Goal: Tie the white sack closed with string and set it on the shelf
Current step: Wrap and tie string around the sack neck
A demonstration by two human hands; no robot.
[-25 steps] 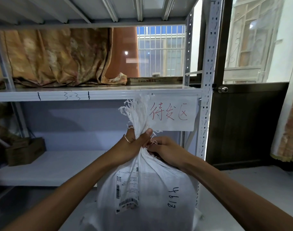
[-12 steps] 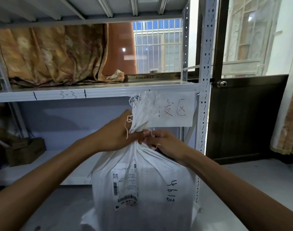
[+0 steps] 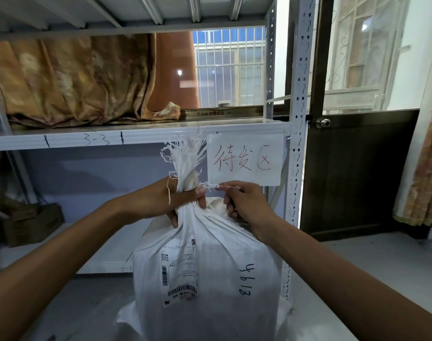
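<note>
Here the gathered neck of the white woven sack (image 3: 205, 262) is clenched by the left hand (image 3: 160, 205), while a thin string (image 3: 224, 187) is pinched and pulled sideways by the right hand (image 3: 244, 205). The sack is kept upright in front of the metal shelf (image 3: 62, 140), not yet on it. If the thin string is pulled too hard, it can probably snap; if the neck is loosened, the wrap may slip off.

Daylight entered through the barred window (image 3: 228, 70) and the glazed door (image 3: 362, 55) at the right, which glared pale and washed out (detail there was mostly lost). The space under the shelf (image 3: 136, 136) lay dim and bluish. Uprights bowed toward the edges; the curtain (image 3: 69, 80) looked soft.
</note>
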